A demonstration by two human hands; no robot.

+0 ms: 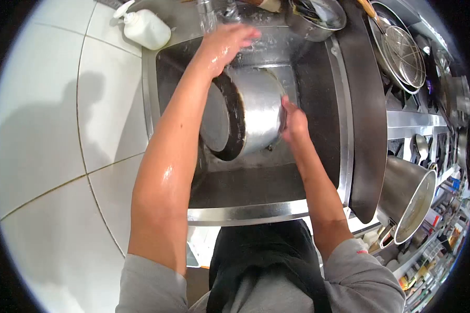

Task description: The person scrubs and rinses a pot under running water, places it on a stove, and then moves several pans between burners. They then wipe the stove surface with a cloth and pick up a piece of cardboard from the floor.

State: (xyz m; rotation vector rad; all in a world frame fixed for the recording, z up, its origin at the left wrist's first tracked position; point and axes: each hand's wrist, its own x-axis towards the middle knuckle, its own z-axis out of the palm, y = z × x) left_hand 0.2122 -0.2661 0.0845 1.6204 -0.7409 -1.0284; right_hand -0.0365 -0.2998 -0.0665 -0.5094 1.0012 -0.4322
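Note:
A large metal pot [258,112] lies tipped on its side in the sink [250,212], its base facing left with a dark, scorched band around the edge. My right hand [293,122] grips the pot at its right end, around the rim; part of the fingers is hidden behind it. Above the pot, near the back of the sink, my left hand [225,46] is wet, with its fingers stretched to the right and slightly blurred. Nothing shows in that hand. Water glints around it near the tap [208,15].
A white pump bottle [146,29] stands at the sink's back left corner. Another pot [318,23] with utensils inside sits at the back right. To the right are a strainer [403,56] over a pan and a tall steel pot [407,195]. White tiles [42,125] line the left.

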